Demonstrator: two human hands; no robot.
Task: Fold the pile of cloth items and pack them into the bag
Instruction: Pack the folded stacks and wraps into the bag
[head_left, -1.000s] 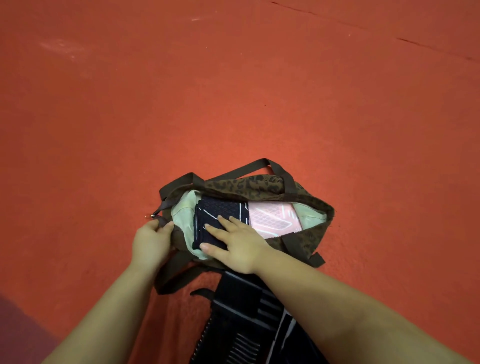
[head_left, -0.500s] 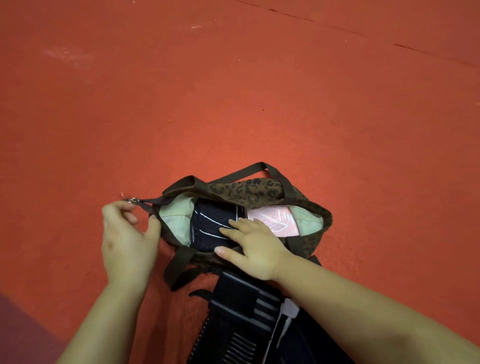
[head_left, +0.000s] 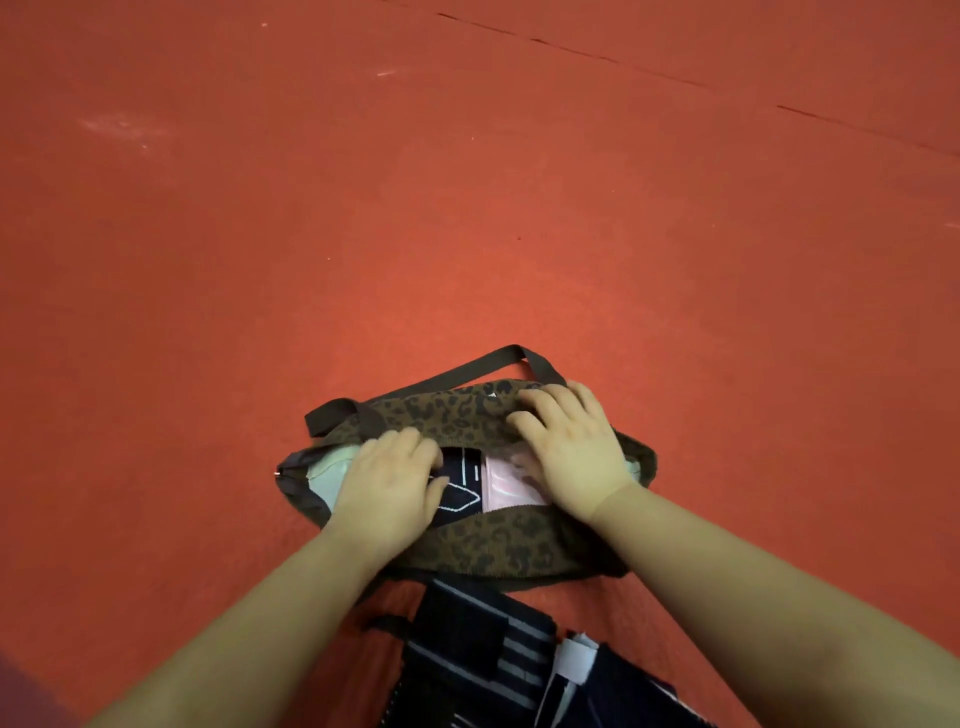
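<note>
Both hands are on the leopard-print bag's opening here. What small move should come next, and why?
Probably draw the bag's two edges together. The dark cloth and pink cloth already lie inside, and the left hand and right hand sit over the narrowed opening.

Head view, the only one we have: worn on the person's head, wide-angle, facing forward and steeply down. We look along both forearms to the left hand (head_left: 387, 486) and right hand (head_left: 569, 449), which sit low and centred over the leopard-print bag (head_left: 467, 415), near the lens. The red floor (head_left: 467, 182) fills the upper half, receding away from us. Dark striped cloth (head_left: 478, 654) lies nearest, at the bottom edge. No second view shares the scene.
</note>
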